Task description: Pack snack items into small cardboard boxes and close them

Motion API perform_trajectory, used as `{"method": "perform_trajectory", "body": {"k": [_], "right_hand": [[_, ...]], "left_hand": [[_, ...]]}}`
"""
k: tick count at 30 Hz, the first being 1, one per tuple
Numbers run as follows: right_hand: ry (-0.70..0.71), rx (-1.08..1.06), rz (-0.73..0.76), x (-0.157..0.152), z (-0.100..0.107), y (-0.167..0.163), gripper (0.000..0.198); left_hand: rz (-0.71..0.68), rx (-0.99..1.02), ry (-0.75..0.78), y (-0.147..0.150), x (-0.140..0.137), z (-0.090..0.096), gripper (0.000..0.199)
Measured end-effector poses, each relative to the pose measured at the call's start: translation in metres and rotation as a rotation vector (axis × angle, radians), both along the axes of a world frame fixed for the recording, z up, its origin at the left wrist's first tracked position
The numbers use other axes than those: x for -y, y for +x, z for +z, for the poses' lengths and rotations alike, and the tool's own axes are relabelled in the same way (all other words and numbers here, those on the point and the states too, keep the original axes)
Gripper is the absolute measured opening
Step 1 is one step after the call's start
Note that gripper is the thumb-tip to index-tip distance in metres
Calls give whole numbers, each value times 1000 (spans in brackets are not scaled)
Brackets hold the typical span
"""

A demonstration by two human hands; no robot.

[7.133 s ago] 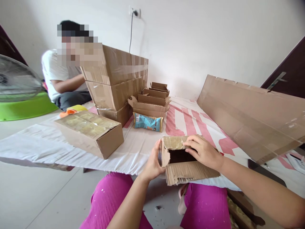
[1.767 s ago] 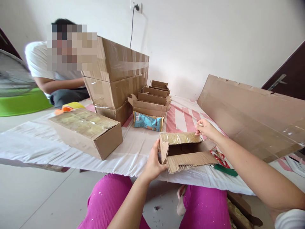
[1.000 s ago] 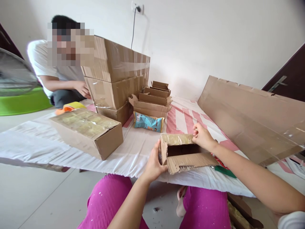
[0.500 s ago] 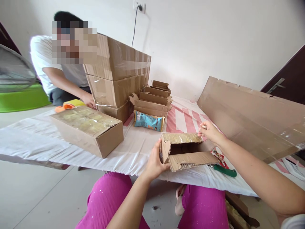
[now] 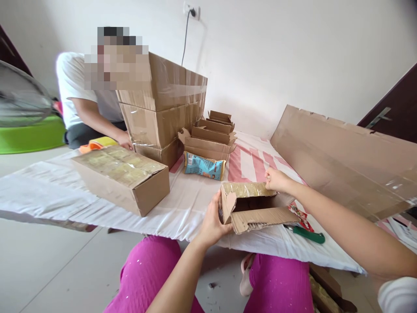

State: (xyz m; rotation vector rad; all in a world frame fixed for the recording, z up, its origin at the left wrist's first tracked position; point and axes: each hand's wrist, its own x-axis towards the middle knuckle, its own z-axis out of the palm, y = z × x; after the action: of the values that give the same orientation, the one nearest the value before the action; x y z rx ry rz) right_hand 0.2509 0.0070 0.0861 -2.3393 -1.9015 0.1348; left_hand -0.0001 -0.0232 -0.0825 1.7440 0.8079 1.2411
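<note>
A small open cardboard box [image 5: 263, 218] lies near the table's front edge, with yellowish tape along its far side and a torn flap facing me. My left hand [image 5: 212, 222] grips its left end, thumb on the near side and fingers behind. At the box's far right corner, my right hand [image 5: 276, 179] is closed in a pinch against the taped top edge; what is between the fingers is hidden. Just right of the box lie a green-handled knife [image 5: 309, 234], its blade partly covered, and a red wrapper [image 5: 302, 217].
A taped box [image 5: 151, 198] stands left on the white cloth. Behind it, a co-worker [image 5: 81, 95] reaches beside stacked cartons [image 5: 146, 126]. A blue packet [image 5: 204, 166] leans before several open boxes [image 5: 208, 143]. A large cardboard sheet [image 5: 342, 161] slants at right.
My right hand has moved left and slightly down onto the box's far edge. My left hand keeps its grip. The co-worker has leaned closer to the stacked cartons.
</note>
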Motion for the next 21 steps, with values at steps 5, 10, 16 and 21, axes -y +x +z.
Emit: {"method": "perform_trajectory", "body": {"k": [5, 10, 16, 21], "right_hand": [[63, 152, 120, 13, -10, -15, 34], [185, 38, 132, 19, -11, -9, 20], [120, -283, -40, 11, -7, 15, 28], [82, -60, -45, 4, -7, 9, 31]], "left_hand": [[6, -17, 17, 0, 0, 1, 116], [12, -22, 25, -1, 1, 2, 116], [2, -18, 16, -1, 2, 2, 116], [2, -34, 12, 0, 1, 1, 116]]}}
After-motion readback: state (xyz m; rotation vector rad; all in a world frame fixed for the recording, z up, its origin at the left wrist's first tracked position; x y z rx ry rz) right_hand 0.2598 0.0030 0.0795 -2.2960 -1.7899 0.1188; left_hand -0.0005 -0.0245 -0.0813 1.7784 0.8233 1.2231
